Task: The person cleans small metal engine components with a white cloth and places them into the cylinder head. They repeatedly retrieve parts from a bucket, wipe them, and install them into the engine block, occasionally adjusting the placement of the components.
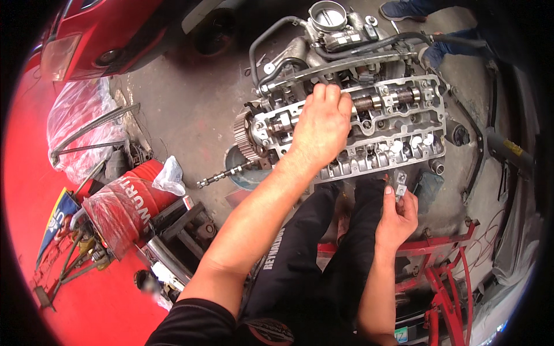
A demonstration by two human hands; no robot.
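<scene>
The left hand (324, 124) reaches over the engine head (378, 164), back of the hand upward, wrist bent slightly, fingers curled down onto the upper row. Its fingertips are hidden, so whether it grips anything cannot be told. The left forearm crosses diagonally from the lower edge, over the engine head's near left part. The right hand (398, 216) is lower and just off the near edge, forearm nearly upright, thumb and fingers pinching one small metal piece (401, 177) that points up toward that edge.

The engine head lies before the person's legs (360, 230), its long near edge close above the knees. Past its left end, grey floor (173, 109) stretches toward a red car (109, 40). On the right, a red stand (444, 277) rises below the right hand, with a gap between them.

One toothed wheel (247, 137) sits at the engine head's left end. Two shafts show: one mounted shaft (365, 104) in the upper row and one loose shaft (222, 175) jutting out left, over one bucket (235, 158). One red drum (130, 205) stands farther left. At upper right are two shoes (402, 10) of another person.
</scene>
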